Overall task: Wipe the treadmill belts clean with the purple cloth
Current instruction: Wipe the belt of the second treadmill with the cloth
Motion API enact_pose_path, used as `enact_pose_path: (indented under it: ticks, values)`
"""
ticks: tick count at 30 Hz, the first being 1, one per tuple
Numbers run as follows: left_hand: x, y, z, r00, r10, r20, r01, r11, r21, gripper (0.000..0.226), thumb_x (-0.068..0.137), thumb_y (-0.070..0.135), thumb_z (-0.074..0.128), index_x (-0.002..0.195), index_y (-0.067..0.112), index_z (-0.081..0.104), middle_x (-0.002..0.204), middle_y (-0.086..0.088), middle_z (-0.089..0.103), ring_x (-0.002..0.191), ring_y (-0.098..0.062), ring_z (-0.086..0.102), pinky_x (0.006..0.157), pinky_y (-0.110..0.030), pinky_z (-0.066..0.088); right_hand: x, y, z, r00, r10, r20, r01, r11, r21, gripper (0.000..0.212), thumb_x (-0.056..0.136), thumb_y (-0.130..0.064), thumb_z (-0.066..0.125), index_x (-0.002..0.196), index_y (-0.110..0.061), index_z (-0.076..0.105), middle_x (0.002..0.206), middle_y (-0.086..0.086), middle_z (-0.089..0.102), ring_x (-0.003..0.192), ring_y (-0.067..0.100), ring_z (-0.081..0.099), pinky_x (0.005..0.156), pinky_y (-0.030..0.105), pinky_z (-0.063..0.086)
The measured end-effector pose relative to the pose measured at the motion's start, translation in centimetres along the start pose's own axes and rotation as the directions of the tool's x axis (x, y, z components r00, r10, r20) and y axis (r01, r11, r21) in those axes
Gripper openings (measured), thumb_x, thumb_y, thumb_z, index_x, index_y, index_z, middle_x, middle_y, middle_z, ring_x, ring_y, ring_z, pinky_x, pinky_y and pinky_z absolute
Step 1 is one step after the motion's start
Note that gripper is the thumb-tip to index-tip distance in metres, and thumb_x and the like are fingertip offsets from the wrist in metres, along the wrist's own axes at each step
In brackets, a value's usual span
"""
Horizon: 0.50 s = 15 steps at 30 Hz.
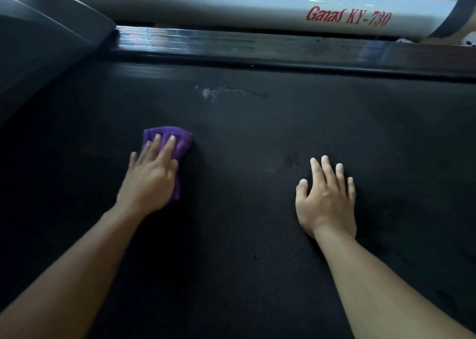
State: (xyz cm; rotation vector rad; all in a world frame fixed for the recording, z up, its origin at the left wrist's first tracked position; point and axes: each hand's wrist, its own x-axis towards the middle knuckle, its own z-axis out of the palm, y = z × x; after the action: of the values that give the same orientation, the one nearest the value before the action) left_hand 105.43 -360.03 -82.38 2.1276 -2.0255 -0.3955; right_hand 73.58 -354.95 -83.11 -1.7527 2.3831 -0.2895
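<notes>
white frame rail [231, 6] | red lettering | "Ganas KY-730"

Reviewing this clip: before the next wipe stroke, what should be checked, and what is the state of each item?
1. Purple cloth under the left hand, fingers flat on it: ok.
2. Cloth lying on the treadmill belt: ok.
3. Right hand flat on the belt, apart from the cloth: ok.
4. Whitish smear beyond the cloth, toward the side rail, wiped off: not ok, it is not yet wiped.
5. Belt between cloth and smear free of objects: ok.
6. Belt stopped: cannot tell.
</notes>
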Motion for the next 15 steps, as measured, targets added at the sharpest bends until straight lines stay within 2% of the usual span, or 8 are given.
enact_pose_path:
  ticks: [3, 7, 11, 15]
  values:
    - [3.4, 1.3, 0.2, 0.998, -0.048, -0.027, 0.048, 0.999, 0.003, 0.055, 0.102, 0.035, 0.028, 0.154, 0.03, 0.012, 0.163, -0.005, 0.002, 0.149, -0.022, 0.003, 0.12, -0.043, -0.001, 0.0, 0.0, 0.1, 1.0, -0.002, 0.002, 0.002, 1.0, -0.009, 0.059, 0.101, -0.041, 0.027, 0.157, -0.026, 0.018, 0.166, -0.005, 0.007, 0.153, 0.019, -0.002, 0.123, 0.041, -0.004]
    - [7.0, 6.2, 1.6, 0.999, -0.032, -0.014, 0.032, 0.999, 0.035, 0.057, 0.101, 0.039, 0.026, 0.155, 0.028, 0.008, 0.162, -0.007, -0.001, 0.149, -0.025, 0.0, 0.12, -0.043, -0.003, 0.1, 0.0, 0.1, 1.0, -0.004, -0.005, 0.004, 1.0, -0.011, 0.059, 0.101, -0.041, 0.027, 0.157, -0.026, 0.018, 0.166, -0.005, 0.007, 0.153, 0.019, -0.002, 0.123, 0.042, -0.003]
    - [6.8, 13.6, 3.8, 0.99, 0.138, 0.024, -0.139, 0.988, 0.063, 0.057, 0.101, 0.037, 0.026, 0.154, 0.028, 0.008, 0.163, -0.006, -0.001, 0.149, -0.024, 0.0, 0.12, -0.046, -0.001, 0.0, 0.0, 0.0, 1.0, 0.001, -0.005, -0.001, 1.0, -0.012, 0.058, 0.101, -0.041, 0.028, 0.157, -0.026, 0.018, 0.166, -0.006, 0.007, 0.153, 0.019, -0.002, 0.124, 0.043, -0.003]
    - [2.3, 17.2, 5.4, 0.928, 0.364, 0.075, -0.369, 0.927, 0.073, 0.055, 0.102, 0.037, 0.025, 0.154, 0.028, 0.009, 0.163, -0.004, 0.001, 0.149, -0.023, 0.001, 0.12, -0.044, 0.0, 0.1, -0.1, -0.1, 1.0, 0.011, 0.021, -0.011, 1.0, -0.015, 0.059, 0.101, -0.041, 0.027, 0.157, -0.028, 0.016, 0.166, -0.007, 0.005, 0.153, 0.017, -0.004, 0.123, 0.042, -0.003]
